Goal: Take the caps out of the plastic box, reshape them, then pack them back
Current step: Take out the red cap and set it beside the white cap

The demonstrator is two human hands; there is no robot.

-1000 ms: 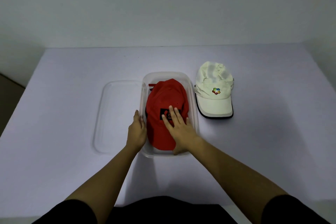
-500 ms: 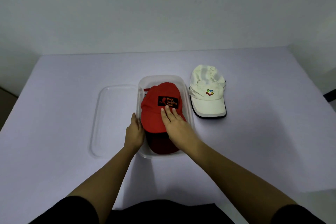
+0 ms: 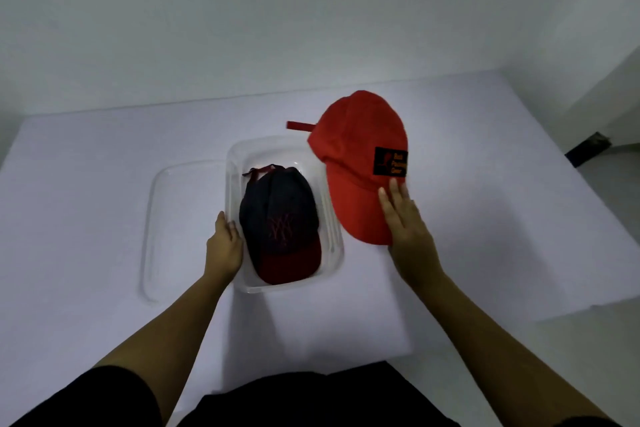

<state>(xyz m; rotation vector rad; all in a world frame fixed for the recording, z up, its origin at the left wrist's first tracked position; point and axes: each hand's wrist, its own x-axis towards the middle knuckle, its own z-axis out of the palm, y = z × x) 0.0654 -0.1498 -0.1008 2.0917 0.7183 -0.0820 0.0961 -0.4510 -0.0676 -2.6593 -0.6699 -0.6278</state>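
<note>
Red cap (image 3: 356, 163), black patch, strap out

A bare, staged indoor corner, more like a plain recording room than a lived-in home. A blank pale wall (image 3: 277, 10) runs behind a worktop (image 3: 86, 218) draped in smooth pale-lilac cloth. At far right the wall (image 3: 620, 87) turns a corner, with a strip of floor (image 3: 616, 177) below it.
</note>
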